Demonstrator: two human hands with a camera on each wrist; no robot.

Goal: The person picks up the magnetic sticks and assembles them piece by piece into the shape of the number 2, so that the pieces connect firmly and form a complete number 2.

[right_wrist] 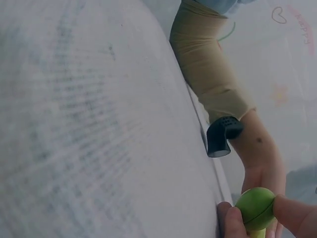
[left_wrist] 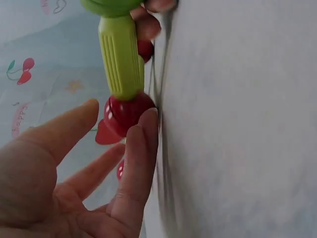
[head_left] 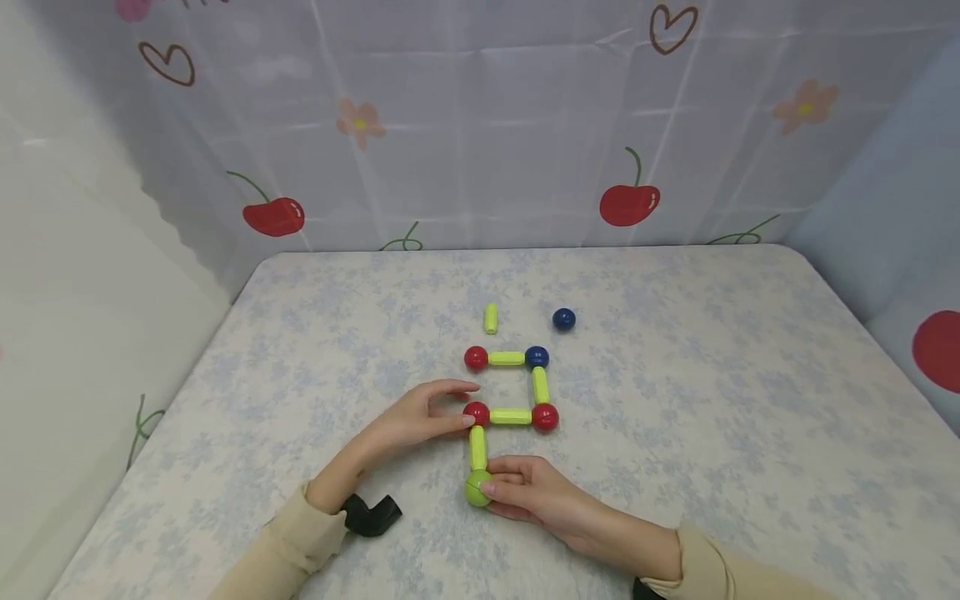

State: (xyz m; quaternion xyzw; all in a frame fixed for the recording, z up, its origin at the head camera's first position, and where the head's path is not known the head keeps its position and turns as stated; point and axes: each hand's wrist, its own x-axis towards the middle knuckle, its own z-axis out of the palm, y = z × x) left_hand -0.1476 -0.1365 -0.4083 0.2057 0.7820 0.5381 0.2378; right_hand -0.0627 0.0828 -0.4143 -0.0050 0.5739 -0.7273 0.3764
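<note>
On the table lies a chain of lime rods and balls. A green ball [head_left: 477, 488] ends it at the near side, pinched between the thumb and fingers of my right hand [head_left: 543, 500]. From that ball a lime rod [left_wrist: 119, 57] runs to a red ball [left_wrist: 130, 113]. My left hand [head_left: 412, 417] touches this red ball with fairly straight fingers; in the left wrist view one fingertip stands apart from it. Further along come a second rod [head_left: 511, 416], another red ball [head_left: 545, 417], a rod [head_left: 541, 385], a blue ball [head_left: 537, 357], a rod [head_left: 506, 358] and a red end ball [head_left: 476, 359].
Beyond the chain lie a loose lime rod [head_left: 491, 318] and a loose blue ball [head_left: 564, 319]. A black device [head_left: 372, 516] sits at the left wrist. Behind the table [head_left: 712, 375] hangs a curtain [head_left: 480, 125] printed with cherries, hearts and flowers.
</note>
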